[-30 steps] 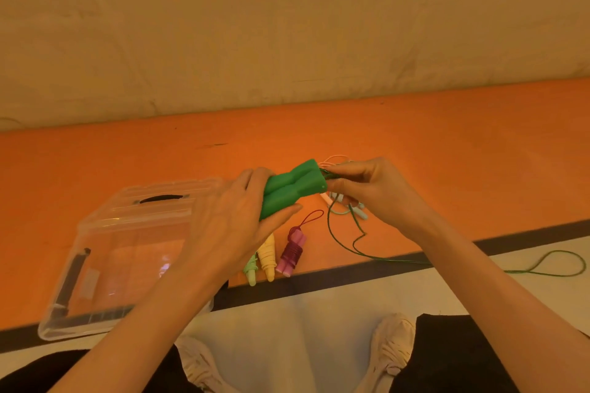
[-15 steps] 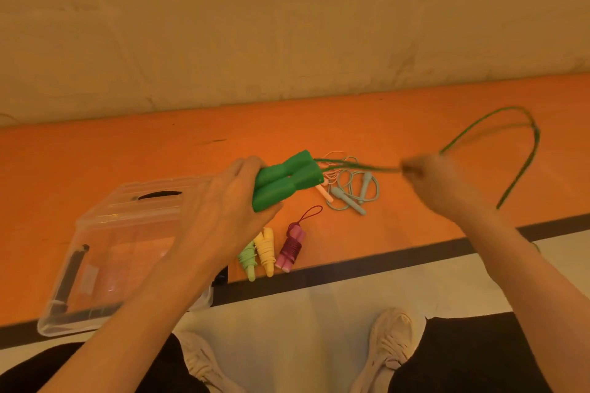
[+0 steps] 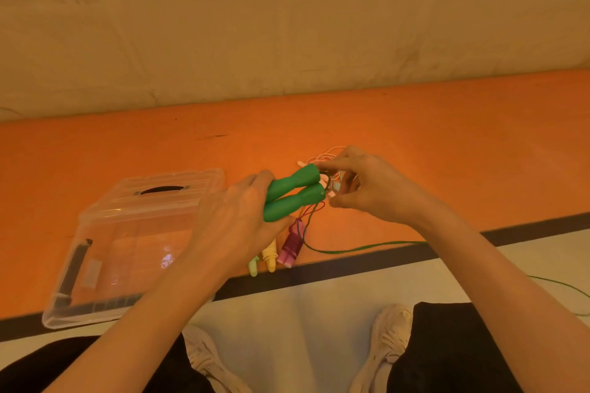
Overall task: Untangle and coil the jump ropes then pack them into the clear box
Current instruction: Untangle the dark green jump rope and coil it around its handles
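Note:
My left hand (image 3: 236, 220) grips the two green handles (image 3: 292, 193) of a jump rope side by side above the orange mat. My right hand (image 3: 370, 185) is at the handle ends, its fingers pinching the thin green cord (image 3: 367, 247), which trails down and off to the right over the floor. Below the handles lie a coiled purple rope (image 3: 291, 246), a yellow rope (image 3: 269, 257) and a light green rope (image 3: 253, 265). A pale tangle of pink and blue ropes (image 3: 332, 156) lies partly hidden behind my right hand. The clear box (image 3: 127, 233) sits at the left.
The orange mat (image 3: 447, 153) runs along a beige wall, with a dark stripe at its near edge. My shoes (image 3: 386, 335) and dark trousers are at the bottom on the pale floor.
My right hand, which had pulled the green cord out to the right in a loop, has come back to the handle ends. The cord now trails low across the mat.

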Motion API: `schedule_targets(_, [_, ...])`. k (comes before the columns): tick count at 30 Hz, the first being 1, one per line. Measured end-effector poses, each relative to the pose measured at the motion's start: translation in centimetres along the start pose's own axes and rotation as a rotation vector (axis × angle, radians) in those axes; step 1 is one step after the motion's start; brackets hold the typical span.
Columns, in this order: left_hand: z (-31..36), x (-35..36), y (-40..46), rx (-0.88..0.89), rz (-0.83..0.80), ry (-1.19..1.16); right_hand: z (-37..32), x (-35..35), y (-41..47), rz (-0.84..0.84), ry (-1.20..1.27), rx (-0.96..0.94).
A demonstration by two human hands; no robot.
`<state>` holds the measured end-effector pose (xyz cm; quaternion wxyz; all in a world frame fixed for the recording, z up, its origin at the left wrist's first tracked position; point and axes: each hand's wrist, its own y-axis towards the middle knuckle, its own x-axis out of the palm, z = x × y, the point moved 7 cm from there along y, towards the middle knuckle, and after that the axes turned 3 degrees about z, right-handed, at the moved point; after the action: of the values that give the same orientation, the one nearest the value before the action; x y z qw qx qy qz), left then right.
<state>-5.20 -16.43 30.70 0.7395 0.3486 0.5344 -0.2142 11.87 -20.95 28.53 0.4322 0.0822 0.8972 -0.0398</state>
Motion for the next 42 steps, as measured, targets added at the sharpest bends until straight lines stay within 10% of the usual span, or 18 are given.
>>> schedule_targets(20, [-1.0,-1.0,0.7,-0.008,-0.002,-0.129,-2.0,-3.1,-0.3,0.393,-0.086,-0.182])
schedule_targets(42, [-1.6,0.0,0.7,0.046,-0.218,-0.313,-1.4,-3.0,0.2,0.183,0.028,-0.121])
